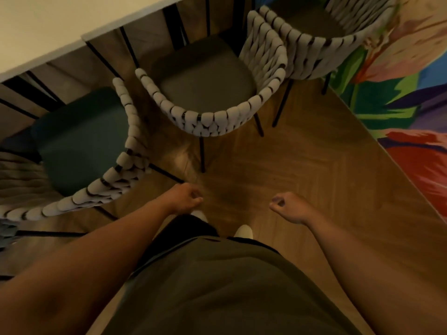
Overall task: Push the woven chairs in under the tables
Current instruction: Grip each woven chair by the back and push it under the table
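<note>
Three woven chairs stand at the white table (60, 27): the left chair (116, 170), the middle chair (205, 118) and the right chair (326, 44). Their seats lie mostly clear of the tabletop edge.

Assessment: the thin black legs and padded rope backs suggest light frames that should slide readily on the wood floor (302, 153). The weave is soft, so the best hold is the firm top rim of the curved back.

The left hand (186, 197) and right hand (287, 206) hang loosely curled, holding nothing. The left hand is near the left chair's rim but apart from it.
</note>
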Demonstrator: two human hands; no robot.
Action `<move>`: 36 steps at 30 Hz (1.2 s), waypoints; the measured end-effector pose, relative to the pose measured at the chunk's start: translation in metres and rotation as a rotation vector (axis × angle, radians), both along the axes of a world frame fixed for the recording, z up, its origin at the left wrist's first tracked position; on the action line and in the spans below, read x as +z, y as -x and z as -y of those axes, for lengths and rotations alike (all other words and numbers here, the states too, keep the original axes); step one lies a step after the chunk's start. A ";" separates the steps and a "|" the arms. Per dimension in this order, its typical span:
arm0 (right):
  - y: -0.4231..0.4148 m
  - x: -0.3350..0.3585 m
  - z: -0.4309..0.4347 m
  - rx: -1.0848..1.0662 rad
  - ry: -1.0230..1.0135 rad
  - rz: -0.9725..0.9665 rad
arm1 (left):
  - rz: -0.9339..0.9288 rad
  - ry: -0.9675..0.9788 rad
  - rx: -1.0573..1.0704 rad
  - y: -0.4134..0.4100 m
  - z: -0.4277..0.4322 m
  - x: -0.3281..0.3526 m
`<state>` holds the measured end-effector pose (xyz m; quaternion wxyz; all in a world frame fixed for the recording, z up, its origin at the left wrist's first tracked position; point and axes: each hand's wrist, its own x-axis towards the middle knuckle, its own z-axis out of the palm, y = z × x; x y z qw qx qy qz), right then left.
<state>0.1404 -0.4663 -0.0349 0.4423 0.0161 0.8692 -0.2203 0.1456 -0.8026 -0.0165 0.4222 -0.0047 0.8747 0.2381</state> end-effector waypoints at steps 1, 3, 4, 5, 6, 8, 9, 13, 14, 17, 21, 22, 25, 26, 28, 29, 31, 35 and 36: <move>0.013 0.001 -0.006 0.013 -0.004 -0.005 | -0.015 -0.006 0.010 0.012 -0.007 0.002; 0.042 0.004 -0.010 0.034 0.003 -0.006 | -0.048 -0.014 0.033 0.036 -0.017 0.006; 0.056 0.004 -0.010 0.044 0.009 -0.016 | -0.061 -0.018 0.043 0.047 -0.020 0.007; 0.073 0.002 -0.010 0.065 0.007 -0.031 | -0.069 -0.020 0.053 0.061 -0.023 0.005; 0.089 0.003 -0.009 0.086 0.001 -0.047 | -0.067 -0.021 0.063 0.075 -0.025 0.002; 0.120 0.005 -0.005 0.112 -0.006 -0.065 | -0.065 -0.028 0.084 0.103 -0.028 -0.001; 0.136 0.006 -0.004 0.127 -0.011 -0.070 | -0.073 -0.035 0.099 0.117 -0.029 -0.003; 0.199 0.013 0.006 0.236 -0.059 -0.088 | -0.118 -0.027 0.140 0.164 -0.028 -0.008; 0.214 0.013 0.009 0.255 -0.071 -0.086 | -0.124 -0.018 0.144 0.173 -0.027 -0.010; 0.258 0.012 0.024 0.283 -0.071 -0.092 | -0.144 -0.008 0.168 0.198 -0.018 -0.013; 0.295 0.012 0.046 0.376 -0.060 -0.085 | -0.138 -0.026 0.222 0.218 -0.012 -0.015; 0.303 0.010 0.050 0.409 -0.059 -0.082 | -0.132 -0.027 0.230 0.224 -0.012 -0.017; 0.330 0.003 0.059 0.503 -0.060 -0.067 | -0.091 -0.024 0.261 0.241 -0.012 -0.026; 0.340 0.000 0.060 0.537 -0.058 -0.068 | -0.080 -0.020 0.272 0.246 -0.013 -0.029; 0.359 -0.005 0.061 0.595 -0.053 -0.078 | -0.061 -0.007 0.298 0.255 -0.019 -0.035; 0.368 -0.008 0.060 0.624 -0.049 -0.089 | -0.052 0.001 0.310 0.259 -0.023 -0.038; 0.388 -0.015 0.057 0.682 -0.039 -0.115 | -0.036 0.022 0.329 0.268 -0.030 -0.042; 0.429 -0.020 0.047 0.840 -0.028 -0.108 | -0.034 0.078 0.386 0.281 -0.047 -0.045; 0.438 -0.022 0.044 0.879 -0.028 -0.105 | -0.040 0.104 0.384 0.283 -0.052 -0.047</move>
